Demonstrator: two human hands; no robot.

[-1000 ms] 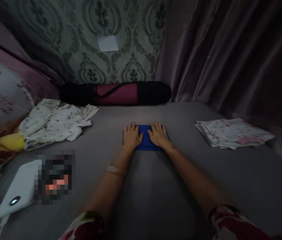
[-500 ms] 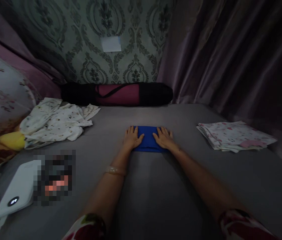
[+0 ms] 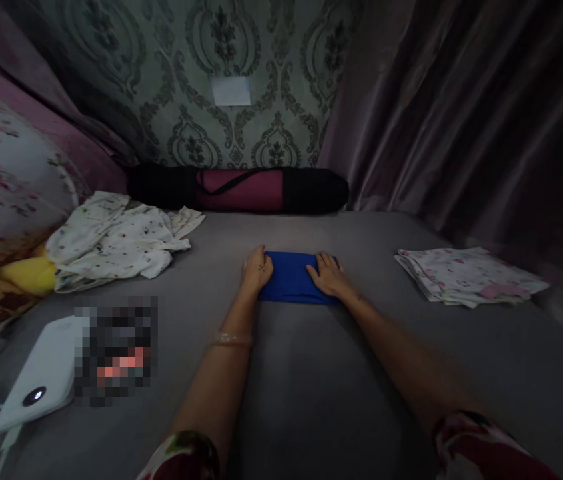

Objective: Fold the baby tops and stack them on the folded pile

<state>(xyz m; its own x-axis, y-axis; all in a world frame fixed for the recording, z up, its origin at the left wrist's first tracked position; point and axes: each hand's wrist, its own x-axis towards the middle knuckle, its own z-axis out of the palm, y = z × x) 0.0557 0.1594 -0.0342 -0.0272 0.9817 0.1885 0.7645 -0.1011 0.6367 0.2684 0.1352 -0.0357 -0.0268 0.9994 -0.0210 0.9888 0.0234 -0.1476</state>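
Note:
A folded blue cloth (image 3: 288, 277) lies flat on the grey sheet in front of me. My right hand (image 3: 330, 275) rests palm down on its right end, with fingers spread and pointing away from me. At the cloth's left edge, my left hand (image 3: 257, 270) is turned partly on its side and touches the cloth. Most of the left fingers are hidden, so whether they grip the edge does not show. A pale bangle (image 3: 232, 339) circles my left wrist.
A rumpled white printed cloth (image 3: 121, 240) lies left, a folded floral cloth (image 3: 471, 273) right. A black and maroon roll-shaped bag (image 3: 241, 190) lies along the wall. Near left are a white power bank (image 3: 46, 370) with cables and a blurred-out patch.
My left hand has gone from flat and spread on the cloth to turned on its side at the left edge. My right hand stays flat. The view has shifted slightly left.

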